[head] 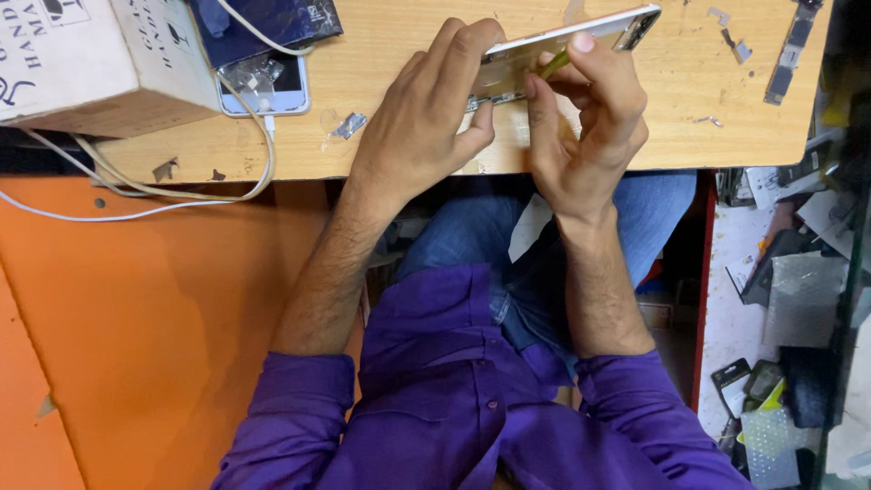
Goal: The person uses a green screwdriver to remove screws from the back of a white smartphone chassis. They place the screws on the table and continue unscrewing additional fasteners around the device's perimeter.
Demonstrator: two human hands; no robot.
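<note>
An opened phone body (581, 38) with a pale metal frame lies tilted over the wooden table (417, 150), near its front edge. My left hand (426, 118) grips the phone's left end, fingers curled over its top edge and thumb under it. My right hand (590, 118) holds a thin yellow-green tool (555, 63) pinched between thumb and fingers, its tip inside the phone body. Both hands sit close together at the table's edge, above my lap.
A white phone (272, 86) with a cable plugged in lies at the left under a dark pouch (272, 20), beside a cardboard box (91, 63). A narrow circuit board (789, 50) and small metal parts (737, 44) lie at the right. Packets clutter the floor (789, 299) at right.
</note>
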